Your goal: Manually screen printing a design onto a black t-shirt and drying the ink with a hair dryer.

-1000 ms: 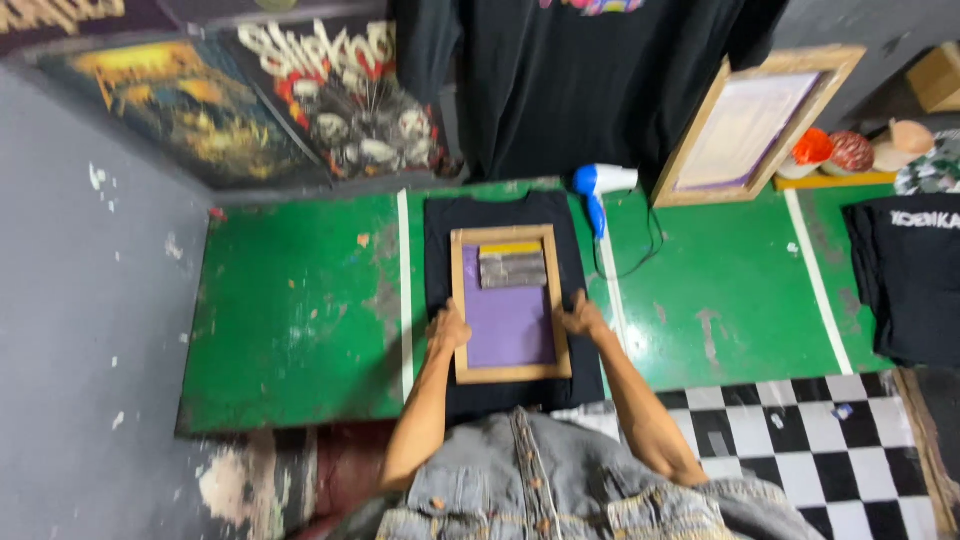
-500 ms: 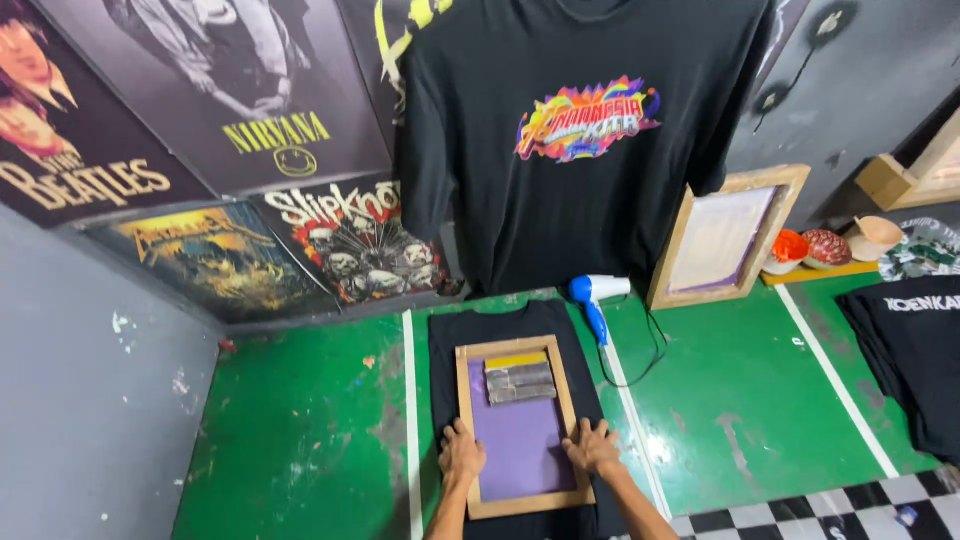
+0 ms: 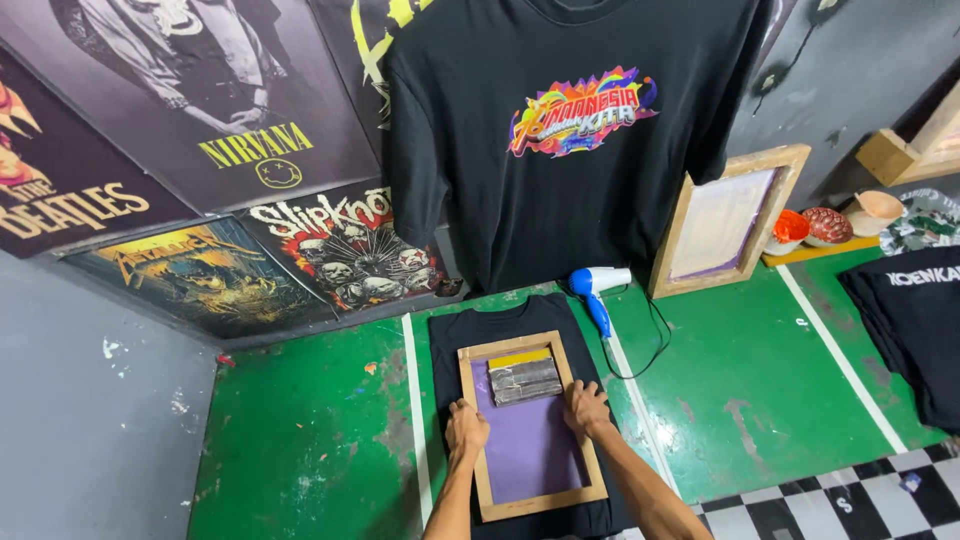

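A wooden screen-printing frame (image 3: 480, 437) with a purple mesh lies flat on a black T-shirt (image 3: 448, 340) spread on the green table (image 3: 300, 440). A grey squeegee (image 3: 524, 380) rests across the top of the mesh, below a strip of yellow ink. My left hand (image 3: 465, 426) presses on the frame's left rail. My right hand (image 3: 585, 408) presses on the right rail. Both hands lie flat with fingers together, holding nothing.
A blue and white hair dryer (image 3: 597, 288) with its cord lies right of the shirt. A second wooden screen (image 3: 725, 222) leans on the wall. Bowls (image 3: 805, 227) and folded black shirts (image 3: 910, 330) sit at the right. A printed black shirt (image 3: 570, 130) and posters hang behind.
The camera has tilted up, so the wall, posters and hanging shirt now fill the view. My hands have slid a little up the frame's side rails.
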